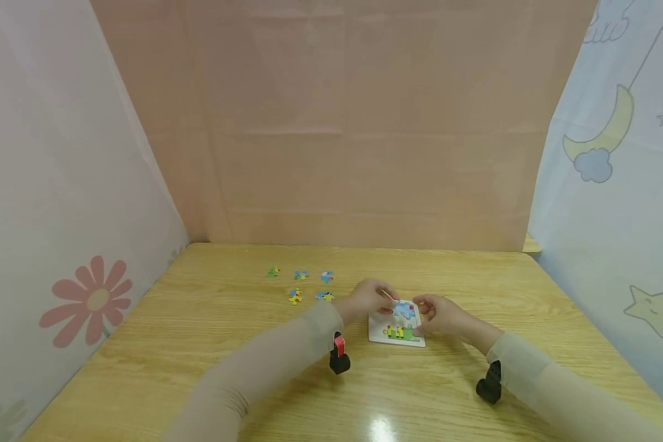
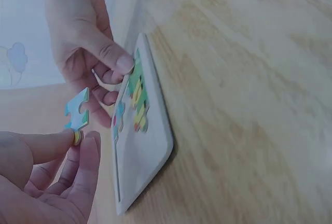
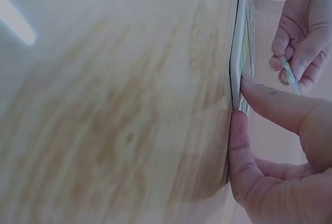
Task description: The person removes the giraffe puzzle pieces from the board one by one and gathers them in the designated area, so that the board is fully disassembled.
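Hands (image 1: 366,297) (image 1: 445,316): left pinches 1 piece (image 2: 78,111), right grips board (image 2: 141,163)

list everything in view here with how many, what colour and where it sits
puzzle tray: one, white, on the table between the hands
pieces in the tray: count unclear, blue, green, yellow
loose pieces: five, mixed blue, green, yellow, table left of the tray
held piece: one, light blue, green and yellow, in the left hand
table: one, light wood
backdrop: one, peach, behind the table
side cloths: two, pale, printed, left and right
wrist cameras: two, black, one per wrist
sleeves: two, beige, both arms
left hand: one, over the tray's left side
right hand: one, gripping the tray's right edge
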A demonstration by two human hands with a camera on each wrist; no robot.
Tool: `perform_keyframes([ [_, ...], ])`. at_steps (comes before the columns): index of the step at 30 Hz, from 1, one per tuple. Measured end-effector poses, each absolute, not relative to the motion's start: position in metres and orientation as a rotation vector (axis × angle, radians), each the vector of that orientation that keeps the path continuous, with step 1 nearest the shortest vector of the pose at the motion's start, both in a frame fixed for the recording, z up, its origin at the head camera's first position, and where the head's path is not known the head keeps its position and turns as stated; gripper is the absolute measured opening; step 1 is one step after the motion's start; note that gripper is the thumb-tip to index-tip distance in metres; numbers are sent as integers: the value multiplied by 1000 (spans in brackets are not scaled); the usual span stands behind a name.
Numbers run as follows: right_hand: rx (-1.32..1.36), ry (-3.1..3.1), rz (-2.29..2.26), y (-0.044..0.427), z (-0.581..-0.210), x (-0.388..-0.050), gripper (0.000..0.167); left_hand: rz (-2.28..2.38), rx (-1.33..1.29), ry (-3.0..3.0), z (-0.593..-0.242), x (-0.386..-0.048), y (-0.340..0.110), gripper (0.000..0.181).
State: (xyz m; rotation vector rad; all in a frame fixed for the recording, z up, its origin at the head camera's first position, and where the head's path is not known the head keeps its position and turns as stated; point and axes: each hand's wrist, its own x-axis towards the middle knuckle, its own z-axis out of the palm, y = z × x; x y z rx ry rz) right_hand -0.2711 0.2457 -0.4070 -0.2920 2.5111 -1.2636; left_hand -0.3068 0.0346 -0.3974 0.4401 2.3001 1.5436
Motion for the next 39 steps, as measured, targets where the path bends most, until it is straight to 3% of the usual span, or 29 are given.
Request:
perform_keyframes([
  [24,-290,2625,-1138,246,-406,-272,82,1592,446,2288,-378,-322,-34,24],
  [39,-392,2578,-1132,242,-403,-277,81,1730,137,2392,-377,-328,-109,27],
])
